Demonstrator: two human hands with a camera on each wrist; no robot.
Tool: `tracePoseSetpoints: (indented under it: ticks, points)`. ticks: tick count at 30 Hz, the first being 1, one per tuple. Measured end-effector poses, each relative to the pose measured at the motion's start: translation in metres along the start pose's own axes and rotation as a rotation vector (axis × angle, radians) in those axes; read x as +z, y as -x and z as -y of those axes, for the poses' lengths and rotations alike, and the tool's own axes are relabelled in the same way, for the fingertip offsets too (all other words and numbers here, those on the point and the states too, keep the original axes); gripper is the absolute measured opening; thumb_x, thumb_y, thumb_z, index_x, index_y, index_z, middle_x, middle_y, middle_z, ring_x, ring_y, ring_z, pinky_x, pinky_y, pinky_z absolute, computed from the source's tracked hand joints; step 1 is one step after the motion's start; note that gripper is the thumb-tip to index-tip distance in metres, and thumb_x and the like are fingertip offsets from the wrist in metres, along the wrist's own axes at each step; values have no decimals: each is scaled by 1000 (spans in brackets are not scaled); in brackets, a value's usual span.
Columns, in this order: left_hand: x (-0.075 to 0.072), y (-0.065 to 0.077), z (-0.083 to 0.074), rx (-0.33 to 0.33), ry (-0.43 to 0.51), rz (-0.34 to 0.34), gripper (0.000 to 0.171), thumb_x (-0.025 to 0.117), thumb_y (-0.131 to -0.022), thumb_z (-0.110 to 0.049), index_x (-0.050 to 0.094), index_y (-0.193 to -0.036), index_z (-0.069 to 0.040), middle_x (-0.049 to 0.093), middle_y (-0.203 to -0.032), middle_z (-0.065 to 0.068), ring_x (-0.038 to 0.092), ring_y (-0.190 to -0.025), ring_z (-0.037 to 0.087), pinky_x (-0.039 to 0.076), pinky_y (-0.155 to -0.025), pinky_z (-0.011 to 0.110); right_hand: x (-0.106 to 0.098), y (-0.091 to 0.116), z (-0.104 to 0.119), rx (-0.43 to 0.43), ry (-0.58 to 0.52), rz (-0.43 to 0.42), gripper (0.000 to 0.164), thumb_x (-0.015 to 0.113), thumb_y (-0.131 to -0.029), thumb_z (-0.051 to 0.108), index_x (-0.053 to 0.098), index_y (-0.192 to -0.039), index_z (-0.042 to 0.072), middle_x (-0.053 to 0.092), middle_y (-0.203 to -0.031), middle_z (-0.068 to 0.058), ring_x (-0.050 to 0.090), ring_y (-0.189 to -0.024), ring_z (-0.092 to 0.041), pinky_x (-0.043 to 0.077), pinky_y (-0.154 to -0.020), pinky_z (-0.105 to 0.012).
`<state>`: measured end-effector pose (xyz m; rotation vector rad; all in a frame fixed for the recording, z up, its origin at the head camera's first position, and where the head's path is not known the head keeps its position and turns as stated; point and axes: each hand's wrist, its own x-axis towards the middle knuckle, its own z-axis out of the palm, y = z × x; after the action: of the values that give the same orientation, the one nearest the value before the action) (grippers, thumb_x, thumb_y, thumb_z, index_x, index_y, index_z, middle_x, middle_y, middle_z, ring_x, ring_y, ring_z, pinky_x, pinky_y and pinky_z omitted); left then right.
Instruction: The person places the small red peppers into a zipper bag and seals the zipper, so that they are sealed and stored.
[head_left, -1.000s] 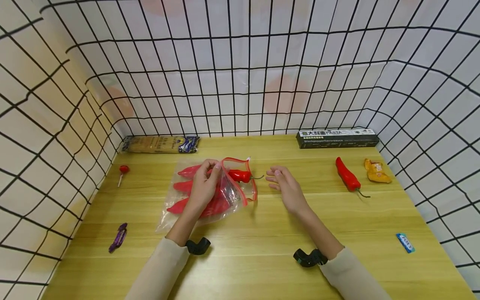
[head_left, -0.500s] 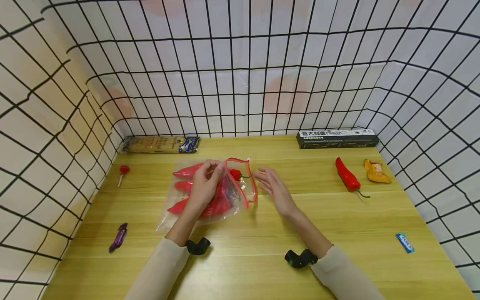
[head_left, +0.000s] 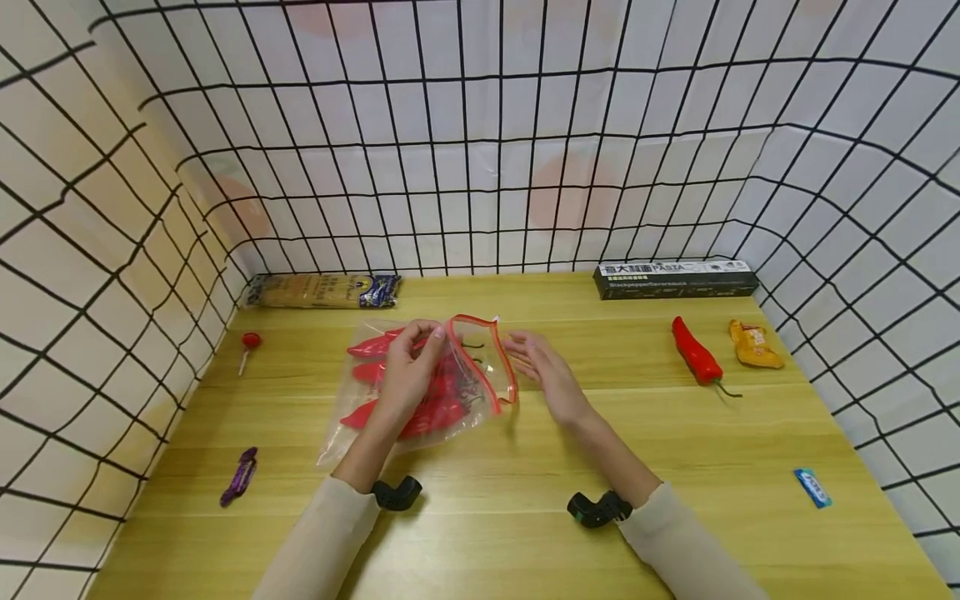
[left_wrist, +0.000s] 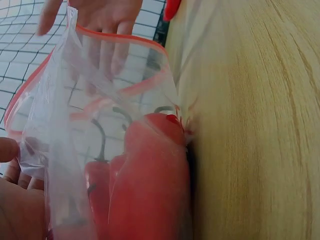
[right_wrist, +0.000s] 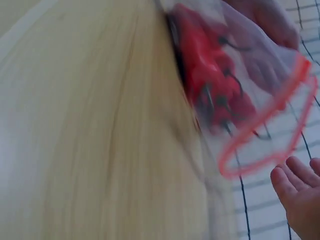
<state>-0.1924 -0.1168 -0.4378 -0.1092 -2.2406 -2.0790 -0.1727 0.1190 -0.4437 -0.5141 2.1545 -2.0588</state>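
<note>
A clear zip bag [head_left: 337,437] with a red-edged mouth lies mid-table, its mouth gaping toward the right. Several red peppers [head_left: 367,347] with dark green stems are inside, all within the film; the left wrist view shows their stems [left_wrist: 102,140] pointing to the opening. My left hand [head_left: 405,375] pinches the upper film close to the mouth, holding it raised. Just right of the red edge [right_wrist: 250,130], my right hand [head_left: 553,385] hovers with fingers extended and holds nothing. One loose red pepper [head_left: 696,354] rests on the table farther right.
Along the back stand a noodle packet [head_left: 322,290] and a black pasta box [head_left: 675,281]. A yellow packet [head_left: 753,344] and a small blue-white packet [head_left: 812,487] lie right. Left are a lollipop [head_left: 251,341] and a purple candy [head_left: 239,477]. Black wire mesh [head_left: 480,150] surrounds the table.
The pepper that stuck out of the bag's mouth has slid left, fully inside. My right hand has moved left up to the mouth. The left hand keeps its hold.
</note>
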Motion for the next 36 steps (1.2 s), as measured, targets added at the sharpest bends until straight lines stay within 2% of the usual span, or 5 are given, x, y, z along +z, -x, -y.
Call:
tracePoseSetpoints:
  ticks: [8,12,20,29,36]
  points:
    - [-3,1,2,7,8,0,33,60,-95,-40,63,-109,-11,64,-108,6,67,-99,17,55,-84,26,-78,36,4,10,297,-198,43,55,-100,33,49,-136,11,57,-131,-9,54,-118,-15,46,-93,-14]
    - [-3,0,1,2,1,20,34,60,-95,-41,63,-110,-11,64,-109,6,66,-100,17,56,-85,27,-125,58,6,74,481,-261,45,59,-97,37,50,-137,18,57,-133,-8,55,-114,-13,44,-87,-9]
    - [-3,-1,1,4,6,38,35,60,-95,-41,63,-109,-9,66,-106,7,67,-99,18,56,-87,28,-199,82,5,204,845,-322,63,63,-92,46,47,-138,7,54,-133,-24,51,-117,-44,44,-88,-59]
    - [-4,1,3,41,36,44,32,66,-92,-35,65,-108,-7,70,-99,7,68,-94,18,57,-84,28,-228,86,-18,368,890,-297,75,60,-94,44,35,-140,-9,50,-127,-36,53,-110,-48,47,-84,-60]
    - [-6,1,6,60,58,36,31,65,-92,-34,66,-106,-6,73,-97,4,70,-94,17,56,-86,30,-226,88,-24,392,918,-313,66,61,-93,44,46,-132,-8,59,-113,-30,58,-96,-38,46,-70,-37]
